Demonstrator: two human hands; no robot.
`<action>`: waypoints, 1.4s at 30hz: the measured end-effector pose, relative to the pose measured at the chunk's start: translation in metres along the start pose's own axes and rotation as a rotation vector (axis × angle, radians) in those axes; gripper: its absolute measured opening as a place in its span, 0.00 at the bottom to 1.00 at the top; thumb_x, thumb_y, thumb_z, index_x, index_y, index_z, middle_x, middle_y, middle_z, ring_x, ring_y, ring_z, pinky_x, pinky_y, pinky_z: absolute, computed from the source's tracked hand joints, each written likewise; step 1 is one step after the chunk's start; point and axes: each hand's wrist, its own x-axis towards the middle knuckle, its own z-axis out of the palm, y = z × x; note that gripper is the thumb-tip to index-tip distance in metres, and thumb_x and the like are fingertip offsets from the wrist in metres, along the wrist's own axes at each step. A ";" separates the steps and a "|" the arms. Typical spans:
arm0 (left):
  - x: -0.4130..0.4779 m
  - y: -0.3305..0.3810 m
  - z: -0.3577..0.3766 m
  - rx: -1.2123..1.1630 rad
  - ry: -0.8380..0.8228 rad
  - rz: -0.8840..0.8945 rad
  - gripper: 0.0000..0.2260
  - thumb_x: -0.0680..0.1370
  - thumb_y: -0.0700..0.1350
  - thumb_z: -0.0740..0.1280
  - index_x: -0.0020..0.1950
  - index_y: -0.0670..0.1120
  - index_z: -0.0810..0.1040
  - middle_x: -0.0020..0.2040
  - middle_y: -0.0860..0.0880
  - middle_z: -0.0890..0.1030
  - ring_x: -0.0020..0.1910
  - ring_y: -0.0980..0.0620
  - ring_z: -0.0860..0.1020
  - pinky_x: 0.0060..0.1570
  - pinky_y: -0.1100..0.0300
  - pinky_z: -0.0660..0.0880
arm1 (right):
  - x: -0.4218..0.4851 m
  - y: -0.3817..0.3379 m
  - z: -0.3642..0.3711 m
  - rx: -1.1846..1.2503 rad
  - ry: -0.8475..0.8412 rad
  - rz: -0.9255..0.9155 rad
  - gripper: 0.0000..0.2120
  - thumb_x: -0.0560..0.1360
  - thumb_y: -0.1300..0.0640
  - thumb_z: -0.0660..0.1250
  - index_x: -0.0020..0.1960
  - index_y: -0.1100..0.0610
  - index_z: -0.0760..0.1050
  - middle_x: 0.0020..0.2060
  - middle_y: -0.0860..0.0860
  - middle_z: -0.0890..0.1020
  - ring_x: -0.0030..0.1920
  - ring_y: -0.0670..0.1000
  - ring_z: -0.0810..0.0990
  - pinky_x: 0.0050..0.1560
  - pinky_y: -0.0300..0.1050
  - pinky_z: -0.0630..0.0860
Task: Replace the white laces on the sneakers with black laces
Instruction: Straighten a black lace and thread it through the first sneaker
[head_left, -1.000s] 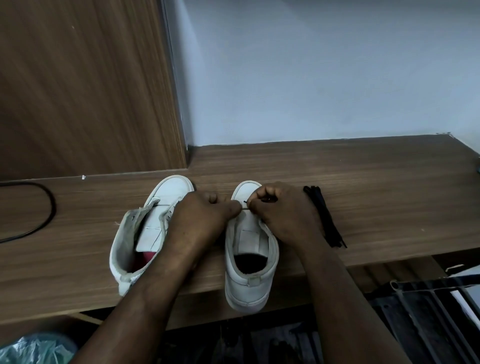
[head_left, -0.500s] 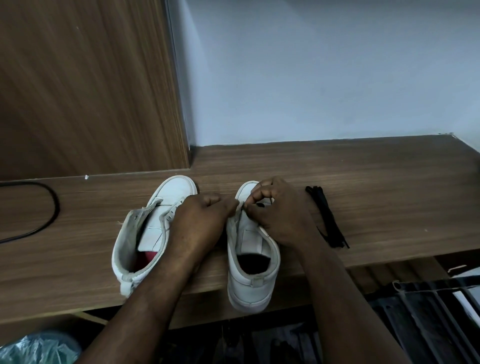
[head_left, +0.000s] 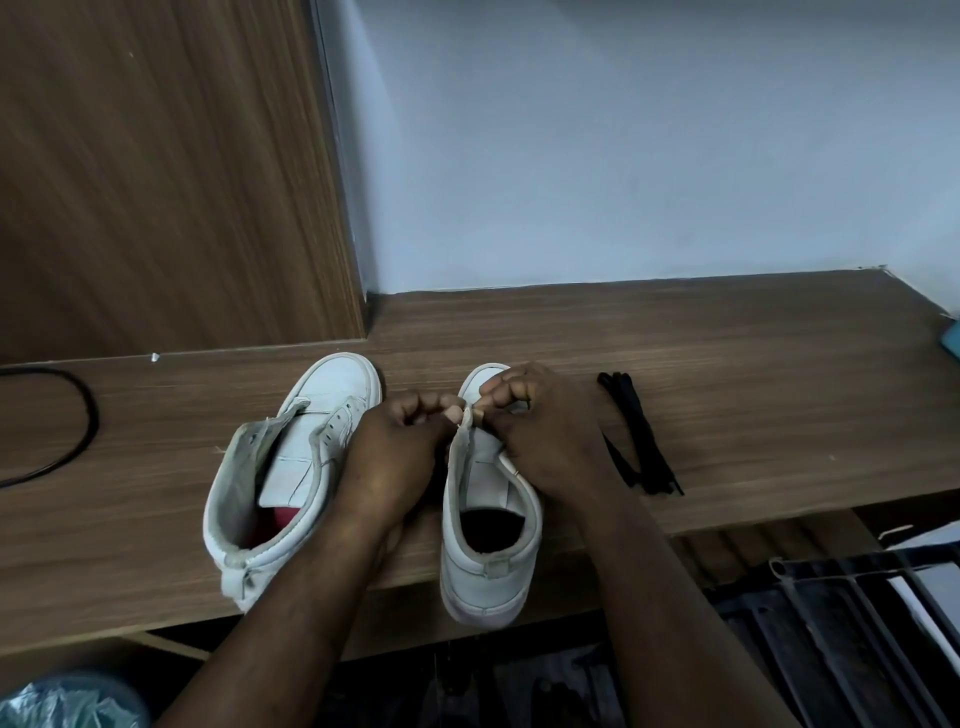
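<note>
Seems early: shows only bare lace holes on the left sneaker; shows no black lacing on either shoe. Pinches the soft flap of the right sneaker with the left grip, fingers curled; curls the right grip tight at the same spot, cannot tell around what. Has both shoes at the front edge of the wood-look tabletop; has the black laces, thin and floppy, bunched nearer the right edge; looks smooth, white, worn grey at the collars.

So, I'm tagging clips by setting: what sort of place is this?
Likely a home or small office room: a wood-laminate desk against a plain pale wall, a matching wooden side panel, and a black cable lying on the desk.
</note>
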 end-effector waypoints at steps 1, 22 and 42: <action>0.001 -0.001 0.002 -0.004 0.025 0.011 0.03 0.79 0.39 0.72 0.46 0.45 0.85 0.42 0.45 0.87 0.44 0.44 0.85 0.51 0.50 0.81 | 0.000 0.000 0.001 0.002 0.004 0.003 0.16 0.72 0.60 0.79 0.33 0.44 0.79 0.42 0.41 0.83 0.49 0.38 0.80 0.47 0.28 0.72; 0.011 0.021 0.012 -0.453 0.122 0.046 0.13 0.87 0.37 0.56 0.45 0.47 0.71 0.35 0.50 0.77 0.34 0.53 0.73 0.41 0.58 0.72 | -0.002 -0.002 -0.001 0.002 -0.011 0.120 0.03 0.73 0.56 0.78 0.43 0.48 0.85 0.46 0.40 0.84 0.50 0.36 0.79 0.47 0.25 0.69; 0.011 0.023 -0.004 0.569 0.248 0.405 0.06 0.83 0.42 0.64 0.46 0.49 0.76 0.43 0.51 0.77 0.43 0.48 0.74 0.45 0.56 0.66 | -0.003 0.003 -0.010 0.022 -0.057 0.121 0.04 0.76 0.55 0.75 0.50 0.48 0.85 0.53 0.40 0.85 0.55 0.37 0.79 0.54 0.29 0.71</action>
